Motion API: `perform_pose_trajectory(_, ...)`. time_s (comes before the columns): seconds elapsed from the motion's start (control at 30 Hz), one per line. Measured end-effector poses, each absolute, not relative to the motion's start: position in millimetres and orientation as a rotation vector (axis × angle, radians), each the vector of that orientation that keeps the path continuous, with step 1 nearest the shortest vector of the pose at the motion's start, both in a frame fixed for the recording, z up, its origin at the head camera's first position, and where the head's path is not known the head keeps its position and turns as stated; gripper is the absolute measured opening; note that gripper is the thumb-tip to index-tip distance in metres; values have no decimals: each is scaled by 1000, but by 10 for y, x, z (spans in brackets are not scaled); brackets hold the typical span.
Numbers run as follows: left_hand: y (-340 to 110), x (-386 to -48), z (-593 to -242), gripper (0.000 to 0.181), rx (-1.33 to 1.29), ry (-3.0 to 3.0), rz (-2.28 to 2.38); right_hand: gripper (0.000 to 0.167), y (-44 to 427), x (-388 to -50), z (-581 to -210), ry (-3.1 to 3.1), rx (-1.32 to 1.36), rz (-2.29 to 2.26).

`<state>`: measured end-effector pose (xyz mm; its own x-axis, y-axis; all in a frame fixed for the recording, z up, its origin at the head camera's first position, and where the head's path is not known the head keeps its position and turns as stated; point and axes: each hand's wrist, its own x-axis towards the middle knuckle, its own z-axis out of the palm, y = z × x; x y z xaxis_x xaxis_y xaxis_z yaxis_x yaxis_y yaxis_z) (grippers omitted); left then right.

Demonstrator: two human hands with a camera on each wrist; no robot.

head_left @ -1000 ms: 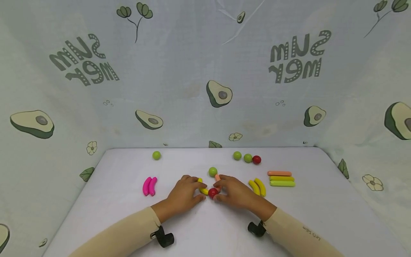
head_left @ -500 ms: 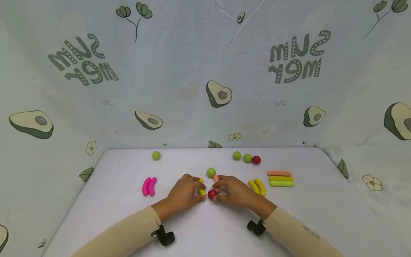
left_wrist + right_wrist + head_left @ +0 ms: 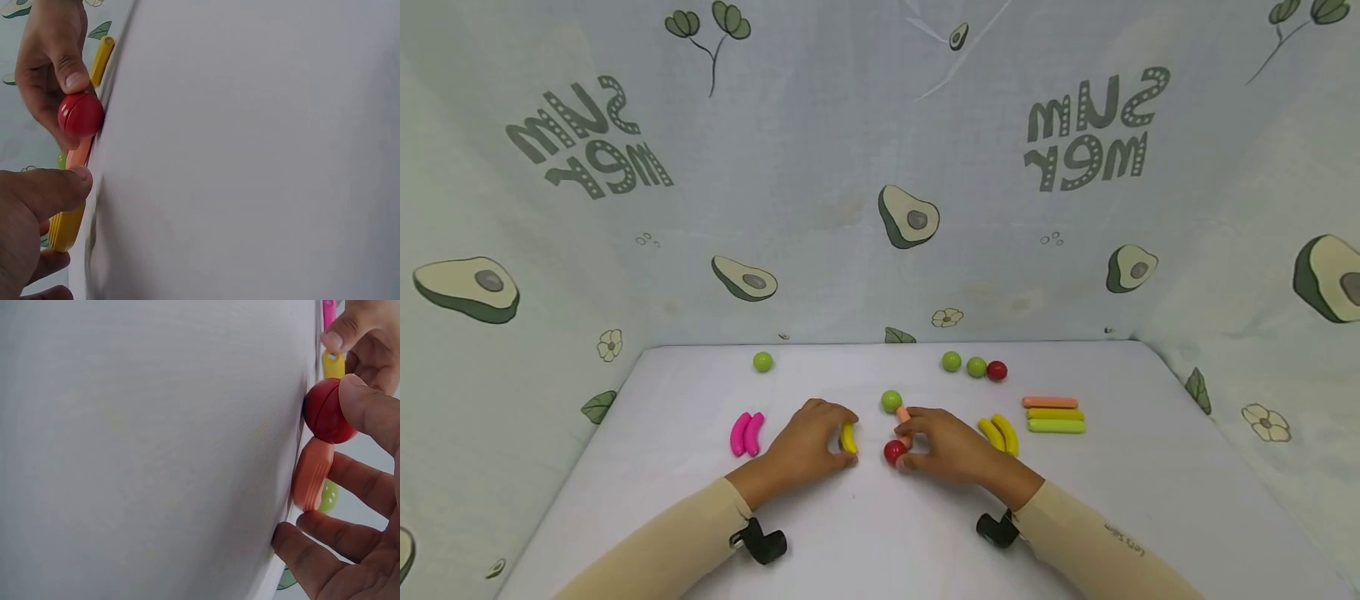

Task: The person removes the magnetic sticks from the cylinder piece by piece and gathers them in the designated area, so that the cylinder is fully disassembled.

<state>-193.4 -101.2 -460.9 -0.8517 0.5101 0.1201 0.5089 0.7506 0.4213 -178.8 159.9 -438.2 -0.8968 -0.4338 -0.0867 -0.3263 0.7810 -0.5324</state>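
In the head view my left hand (image 3: 808, 442) holds a short yellow curved rod (image 3: 848, 438) between thumb and fingertips. The right wrist view shows a hole in the end of this yellow rod (image 3: 333, 364). My right hand (image 3: 946, 446) has its thumb against a glossy red ball (image 3: 894, 452) and its fingers along an orange rod (image 3: 904, 415). The red ball (image 3: 328, 411) touches one end of the orange rod (image 3: 314, 474). A green ball (image 3: 891, 402) sits at the rod's far end. A gap lies between the yellow rod and the red ball.
Two pink curved rods (image 3: 746, 434) lie left of my left hand. Two yellow curved rods (image 3: 998, 434) and several straight rods (image 3: 1054, 414) are on the right. Along the back are green balls (image 3: 951, 361) and a red ball (image 3: 997, 371) on the white table (image 3: 850, 533).
My left hand has moved left with the yellow curved rod, which has come away from the red ball. The right hand, red ball and orange rod stay nearly in place.
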Motion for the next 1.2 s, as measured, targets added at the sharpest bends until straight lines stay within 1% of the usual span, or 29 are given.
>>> perform_pose_trajectory(0.3, -1346, -1964, -4457, 58, 706, 2905, 864, 46, 1585, -1796, -4378, 2775, -562, -765)
perform_pose_trajectory(0.47, -1513, -1974, -4382, 61, 698, 2894, 871, 47, 1593, -1790, -4378, 2771, -563, -782)
perform_pose_trajectory(0.77, -1784, -1977, -4293, 61, 612, 2880, 887, 47, 1605, -1790, -4382, 2773, -574, -786)
perform_pose_trajectory(0.97, -1970, -1978, -4277, 60, 512, 2865, 903, 48, 1611, -1790, -4390, 2779, -576, -775)
perform_pose_trajectory(1.2, -2190, -1959, -4281, 59, 461, 2852, 910, 48, 1602, -1796, -4388, 2765, -589, -786)
